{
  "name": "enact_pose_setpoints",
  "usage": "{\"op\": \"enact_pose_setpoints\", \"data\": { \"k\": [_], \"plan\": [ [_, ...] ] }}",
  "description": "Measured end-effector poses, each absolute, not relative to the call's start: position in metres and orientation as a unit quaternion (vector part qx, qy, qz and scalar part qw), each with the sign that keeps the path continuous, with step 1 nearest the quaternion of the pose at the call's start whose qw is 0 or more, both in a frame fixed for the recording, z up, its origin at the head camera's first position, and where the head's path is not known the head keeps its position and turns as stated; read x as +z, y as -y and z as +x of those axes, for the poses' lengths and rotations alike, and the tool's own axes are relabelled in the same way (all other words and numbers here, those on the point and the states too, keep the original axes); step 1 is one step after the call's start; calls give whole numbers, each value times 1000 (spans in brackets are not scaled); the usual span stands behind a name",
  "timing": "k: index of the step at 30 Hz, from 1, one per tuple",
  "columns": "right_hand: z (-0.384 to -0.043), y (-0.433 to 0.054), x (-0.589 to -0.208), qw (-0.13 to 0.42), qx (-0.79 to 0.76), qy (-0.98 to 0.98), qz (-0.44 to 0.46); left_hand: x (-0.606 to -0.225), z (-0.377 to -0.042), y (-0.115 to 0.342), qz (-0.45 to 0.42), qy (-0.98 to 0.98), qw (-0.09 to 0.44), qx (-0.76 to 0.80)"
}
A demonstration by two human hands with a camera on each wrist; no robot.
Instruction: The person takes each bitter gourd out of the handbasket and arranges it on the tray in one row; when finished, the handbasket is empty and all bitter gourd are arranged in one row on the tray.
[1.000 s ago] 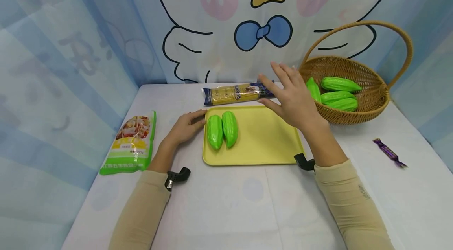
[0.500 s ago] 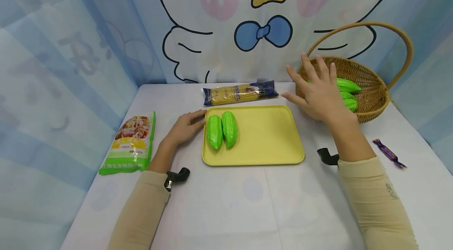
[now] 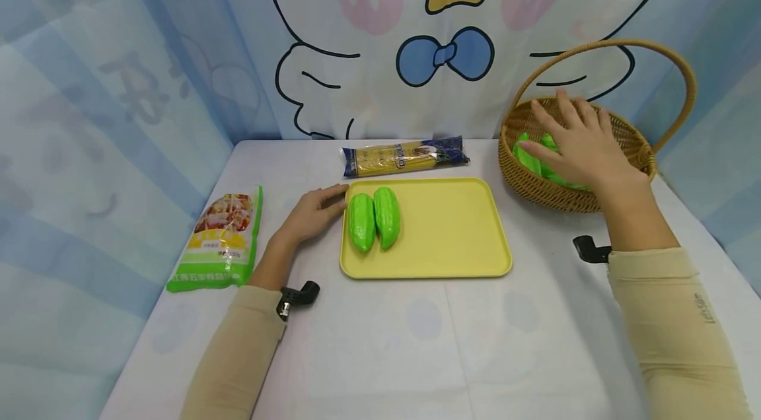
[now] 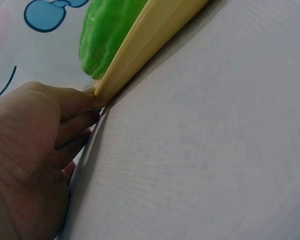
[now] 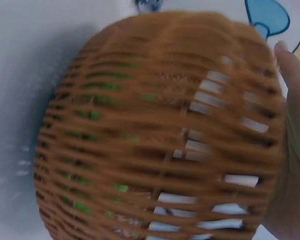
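My left hand (image 3: 312, 215) rests at the left edge of the yellow tray (image 3: 448, 228), its fingertips right at the rim; in the left wrist view the fingers (image 4: 75, 102) lie nearly straight against the tray's corner. Two glossy green bitter gourds (image 3: 361, 223) lie side by side at the tray's left end. Over the wicker basket (image 3: 529, 187) hovers my right hand (image 3: 588, 149), fingers spread and holding nothing. Beneath it, more bitter gourds (image 3: 526, 154) sit in the basket, partly hidden by the hand. The right wrist view shows the basket's woven side (image 5: 155, 130), with green behind the weave.
A spaghetti pack (image 3: 404, 156) lies behind the tray. At the left is a green and white food pouch (image 3: 220, 240). The basket's tall handle (image 3: 639, 43) arches above it. A printed curtain (image 3: 368, 76) stands along the table's back edge.
My right hand has moved right, from above the tray's back right corner to over the basket. Its forearm now hides the purple wrapped candy. My left hand has stayed at the tray edge.
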State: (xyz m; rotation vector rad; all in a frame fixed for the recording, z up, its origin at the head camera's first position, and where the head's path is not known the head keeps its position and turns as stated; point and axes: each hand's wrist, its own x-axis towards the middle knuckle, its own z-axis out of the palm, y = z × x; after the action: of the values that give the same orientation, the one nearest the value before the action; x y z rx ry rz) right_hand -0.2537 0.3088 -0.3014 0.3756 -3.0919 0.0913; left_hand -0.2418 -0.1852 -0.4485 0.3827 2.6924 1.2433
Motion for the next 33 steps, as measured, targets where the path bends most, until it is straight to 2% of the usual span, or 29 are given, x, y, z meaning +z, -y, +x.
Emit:
{"op": "enact_pose_setpoints", "data": {
  "k": [12,33],
  "plan": [
    [-276,-352,-308,-47,65,993,81,-448,-241,185,122,-899,78,412],
    [-309,-381,-318,-141,72,986,46,-449,-243,185,124,-900,74,411]
  ]
}}
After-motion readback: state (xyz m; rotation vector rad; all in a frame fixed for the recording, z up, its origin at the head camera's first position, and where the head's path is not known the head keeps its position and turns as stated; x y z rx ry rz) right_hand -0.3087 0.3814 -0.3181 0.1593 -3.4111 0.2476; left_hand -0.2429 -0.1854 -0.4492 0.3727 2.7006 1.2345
